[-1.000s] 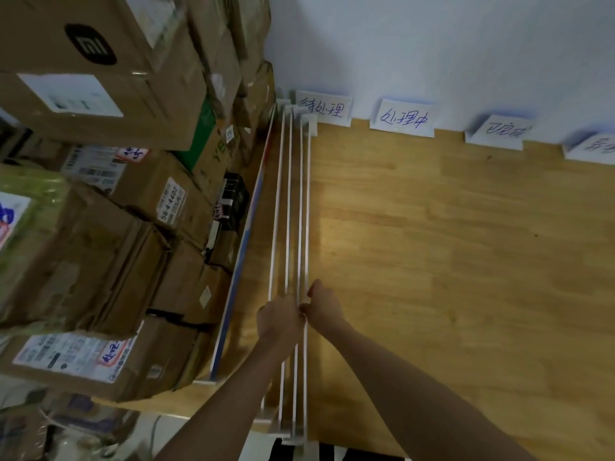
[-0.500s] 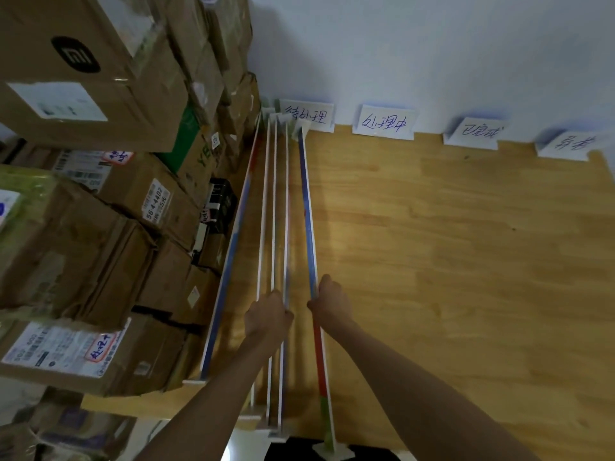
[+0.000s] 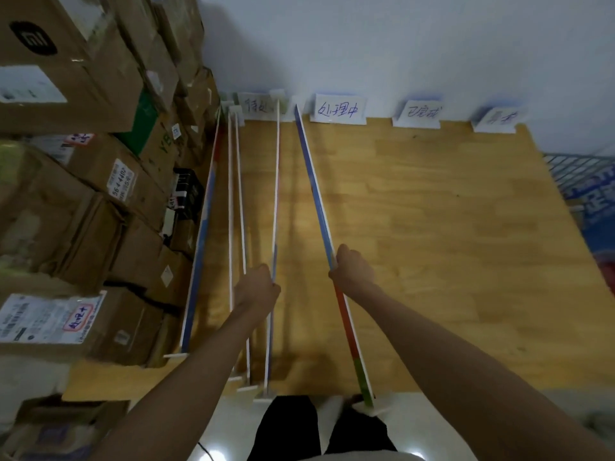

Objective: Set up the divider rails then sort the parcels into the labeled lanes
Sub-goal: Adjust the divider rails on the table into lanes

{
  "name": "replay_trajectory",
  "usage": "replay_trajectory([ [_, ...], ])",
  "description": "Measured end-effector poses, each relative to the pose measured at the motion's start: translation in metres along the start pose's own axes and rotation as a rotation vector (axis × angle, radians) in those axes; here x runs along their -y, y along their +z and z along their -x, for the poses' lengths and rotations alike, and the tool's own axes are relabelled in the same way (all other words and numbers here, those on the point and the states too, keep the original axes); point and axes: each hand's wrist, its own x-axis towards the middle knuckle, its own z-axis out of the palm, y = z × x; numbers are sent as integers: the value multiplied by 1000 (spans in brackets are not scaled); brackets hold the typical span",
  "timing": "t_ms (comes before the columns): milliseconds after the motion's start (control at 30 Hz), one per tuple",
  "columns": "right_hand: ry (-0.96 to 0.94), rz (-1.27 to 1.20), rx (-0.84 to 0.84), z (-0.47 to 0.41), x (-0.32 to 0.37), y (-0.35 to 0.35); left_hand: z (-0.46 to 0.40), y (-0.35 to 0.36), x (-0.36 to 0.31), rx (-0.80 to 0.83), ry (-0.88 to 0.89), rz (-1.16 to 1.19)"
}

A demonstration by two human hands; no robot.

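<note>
My right hand (image 3: 352,271) grips a colour-striped divider rail (image 3: 314,188) angled across the wooden worktop (image 3: 432,227); my left hand (image 3: 258,289) clasps a white rail (image 3: 276,194) beside stacked parcels (image 3: 83,194).

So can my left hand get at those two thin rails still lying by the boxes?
Probably yes: the two thin rails lie just beside the left hand, nothing between, though it grips another rail.
</note>
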Motion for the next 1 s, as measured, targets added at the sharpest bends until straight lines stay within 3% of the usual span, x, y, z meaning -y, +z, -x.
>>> replay_trajectory([
  [367, 36, -3, -86, 40, -80, -24, 36, 8, -44, -15, 45, -57],
  [1000, 116, 2, -202, 127, -307, -109, 146, 81, -222, 7, 104, -166],
])
